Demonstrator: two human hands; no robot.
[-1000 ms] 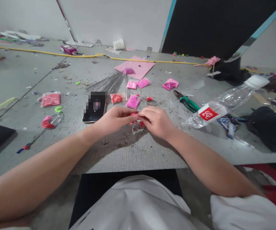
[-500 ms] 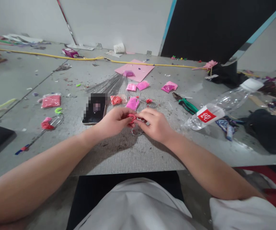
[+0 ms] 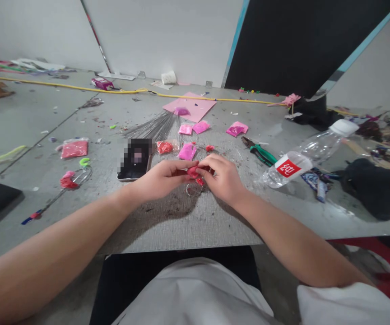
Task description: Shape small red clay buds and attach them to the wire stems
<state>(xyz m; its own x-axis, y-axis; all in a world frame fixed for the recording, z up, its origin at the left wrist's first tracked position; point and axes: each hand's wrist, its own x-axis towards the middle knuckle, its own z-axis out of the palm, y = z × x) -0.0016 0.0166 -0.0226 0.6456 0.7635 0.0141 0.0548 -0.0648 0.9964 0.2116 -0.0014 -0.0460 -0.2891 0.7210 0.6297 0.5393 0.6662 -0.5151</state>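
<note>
Between the fingertips of both hands is a small lump of reddish-pink modelling clay (image 3: 192,171). My left hand (image 3: 166,178) pinches it from the left, while my right hand (image 3: 222,178) is closed on its right side. Just beneath the fingers shows a thin twisted wire loop (image 3: 194,190); whether it is joined to the clay cannot be made out. Beyond the hands lie a bright pink clay packet (image 3: 187,151), an orange-red clay packet (image 3: 164,147) and a small red piece (image 3: 210,148) on wire. A phone (image 3: 134,159) lies left of my left hand.
Green-handled pliers (image 3: 262,153) and a plastic bottle (image 3: 288,169) lie to the right, near a dark cloth item (image 3: 376,187). On the left are a wire piece with red clay (image 3: 69,179) and a pink packet (image 3: 75,148). Thin wires (image 3: 157,123) fan out behind the phone.
The clay has turned and shifted slightly right and nearer in my fingers, showing a rounder face. A red bit now shows below it. The camera view has tilted a little.
</note>
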